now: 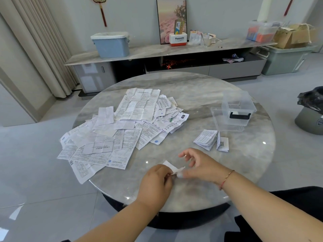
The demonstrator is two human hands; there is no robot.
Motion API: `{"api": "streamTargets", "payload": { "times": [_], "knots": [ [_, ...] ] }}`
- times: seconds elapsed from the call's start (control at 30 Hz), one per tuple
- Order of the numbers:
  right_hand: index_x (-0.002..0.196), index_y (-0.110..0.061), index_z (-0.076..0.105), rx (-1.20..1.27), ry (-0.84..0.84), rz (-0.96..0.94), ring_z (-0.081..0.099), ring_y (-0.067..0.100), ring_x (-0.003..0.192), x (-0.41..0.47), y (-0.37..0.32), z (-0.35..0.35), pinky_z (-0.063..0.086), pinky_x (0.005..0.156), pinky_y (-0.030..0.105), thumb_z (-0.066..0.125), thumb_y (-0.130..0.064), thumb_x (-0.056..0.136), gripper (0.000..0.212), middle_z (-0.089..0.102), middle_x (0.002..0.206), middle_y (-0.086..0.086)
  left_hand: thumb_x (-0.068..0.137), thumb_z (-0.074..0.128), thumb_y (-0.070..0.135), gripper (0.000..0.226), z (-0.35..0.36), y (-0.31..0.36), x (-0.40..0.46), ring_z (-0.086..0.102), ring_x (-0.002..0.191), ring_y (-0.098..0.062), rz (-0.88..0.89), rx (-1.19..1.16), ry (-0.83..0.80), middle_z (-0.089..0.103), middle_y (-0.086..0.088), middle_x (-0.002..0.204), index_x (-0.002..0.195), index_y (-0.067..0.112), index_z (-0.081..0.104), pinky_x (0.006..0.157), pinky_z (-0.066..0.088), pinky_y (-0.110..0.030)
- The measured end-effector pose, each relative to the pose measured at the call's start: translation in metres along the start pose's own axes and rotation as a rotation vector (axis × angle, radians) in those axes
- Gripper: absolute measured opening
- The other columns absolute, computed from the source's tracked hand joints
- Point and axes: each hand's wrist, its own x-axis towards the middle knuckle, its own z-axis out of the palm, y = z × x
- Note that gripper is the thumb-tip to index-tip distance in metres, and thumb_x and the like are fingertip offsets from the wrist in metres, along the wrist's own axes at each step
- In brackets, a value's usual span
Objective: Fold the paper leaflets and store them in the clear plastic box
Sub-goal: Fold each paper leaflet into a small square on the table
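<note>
A small folded white leaflet (172,167) sits between both hands above the near part of the round marble table (201,95). My left hand (155,182) pinches its near end. My right hand (197,165) pinches its other end with thumb and forefinger, the remaining fingers loosely spread. Several unfolded printed leaflets (122,130) lie in a loose heap on the table's left half. Two folded leaflets (211,140) rest at the right. Behind them stands the clear plastic box (237,106) with a black handle, set on its clear lid (216,119).
A low marble-topped cabinet (157,51) runs along the back wall with a blue bin (111,44), a framed picture and boxes on it. A bin with a black bag (311,112) stands right of the table. Grey tiled floor surrounds the table.
</note>
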Motion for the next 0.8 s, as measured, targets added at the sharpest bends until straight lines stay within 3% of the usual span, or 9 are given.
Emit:
{"api": "streamTargets", "payload": {
  "times": [0.03, 0.1, 0.23, 0.33, 0.43, 0.5, 0.57, 0.7, 0.8],
  "knots": [
    [0.103, -0.029, 0.061, -0.161, -0.039, -0.111, 0.051, 0.007, 0.085, -0.001, 0.003, -0.004, 0.044, 0.076, 0.017, 0.078, -0.04, 0.055, 0.052, 0.052, 0.101, -0.007, 0.081, 0.058, 0.018, 0.005, -0.001, -0.001, -0.001, 0.052, 0.072, -0.007, -0.025, -0.04, -0.016, 0.058, 0.01, 0.08, 0.078, 0.017, 0.063, 0.065, 0.042, -0.021],
    [0.091, -0.026, 0.069, -0.269, -0.046, -0.245, 0.053, 0.003, 0.091, 0.002, 0.01, -0.003, 0.041, 0.086, 0.018, 0.072, -0.046, 0.057, 0.04, 0.06, 0.096, -0.009, 0.082, 0.064, 0.015, 0.006, -0.002, -0.004, -0.002, 0.055, 0.078, -0.002, -0.046, -0.101, -0.033, 0.059, 0.011, 0.088, 0.076, 0.014, 0.064, 0.07, 0.044, -0.017],
    [0.075, -0.025, 0.065, -0.271, 0.081, -0.187, 0.052, 0.0, 0.07, 0.012, 0.011, 0.017, 0.038, 0.065, 0.013, 0.07, -0.034, 0.078, 0.011, 0.059, 0.071, -0.014, 0.082, 0.067, 0.014, 0.019, -0.007, -0.005, 0.001, 0.053, 0.08, 0.008, -0.184, -0.139, -0.01, 0.052, 0.014, 0.099, 0.064, 0.012, 0.06, 0.068, 0.034, -0.001],
    [0.07, -0.03, 0.054, -0.318, 0.184, -0.131, 0.052, 0.005, 0.066, 0.021, 0.008, 0.028, 0.039, 0.059, 0.018, 0.07, -0.032, 0.08, 0.018, 0.057, 0.068, -0.012, 0.08, 0.071, 0.015, 0.022, -0.01, -0.004, 0.007, 0.05, 0.072, 0.001, -0.264, -0.121, 0.037, 0.049, 0.009, 0.092, 0.067, 0.019, 0.053, 0.065, 0.036, -0.003],
    [0.079, -0.029, 0.052, -0.393, 0.202, -0.076, 0.05, 0.005, 0.065, 0.026, 0.004, 0.034, 0.031, 0.052, 0.012, 0.07, -0.034, 0.078, 0.019, 0.054, 0.064, -0.012, 0.078, 0.073, 0.02, 0.021, -0.009, -0.001, 0.015, 0.051, 0.077, -0.005, -0.311, -0.084, -0.004, 0.047, 0.004, 0.101, 0.088, 0.02, 0.055, 0.071, 0.037, -0.008],
    [0.086, -0.029, 0.052, -0.392, 0.208, -0.06, 0.051, 0.006, 0.067, 0.029, 0.003, 0.034, 0.03, 0.052, 0.014, 0.071, -0.035, 0.077, 0.022, 0.053, 0.066, -0.012, 0.078, 0.074, 0.027, 0.034, -0.009, -0.001, 0.02, 0.047, 0.083, -0.008, -0.337, -0.016, -0.072, 0.04, 0.004, 0.107, 0.104, 0.017, 0.055, 0.074, 0.033, -0.011],
    [0.092, -0.03, 0.053, -0.377, 0.191, -0.038, 0.05, 0.004, 0.067, 0.03, 0.003, 0.032, 0.029, 0.053, 0.014, 0.071, -0.037, 0.076, 0.025, 0.052, 0.068, -0.012, 0.078, 0.074, 0.032, 0.039, -0.011, 0.0, 0.026, 0.047, 0.087, -0.01, -0.355, 0.027, -0.131, 0.035, 0.004, 0.107, 0.108, 0.016, 0.054, 0.076, 0.032, -0.013],
    [0.105, -0.032, 0.058, -0.385, 0.099, -0.039, 0.046, 0.002, 0.065, 0.032, 0.001, 0.029, 0.028, 0.053, 0.015, 0.069, -0.038, 0.078, 0.03, 0.049, 0.068, -0.012, 0.077, 0.074, 0.032, 0.031, -0.015, 0.001, 0.033, 0.05, 0.093, -0.016, -0.368, 0.05, -0.182, 0.038, 0.003, 0.1, 0.098, 0.021, 0.054, 0.077, 0.036, -0.019],
    [0.093, -0.034, 0.061, -0.393, 0.089, -0.096, 0.047, 0.005, 0.069, 0.031, 0.003, 0.028, 0.033, 0.059, 0.016, 0.071, -0.034, 0.075, 0.021, 0.047, 0.076, -0.012, 0.077, 0.071, 0.024, 0.025, -0.014, 0.003, 0.033, 0.052, 0.086, -0.018, -0.305, 0.04, -0.175, 0.05, 0.006, 0.083, 0.076, 0.026, 0.047, 0.07, 0.04, -0.028]
  ]
}}
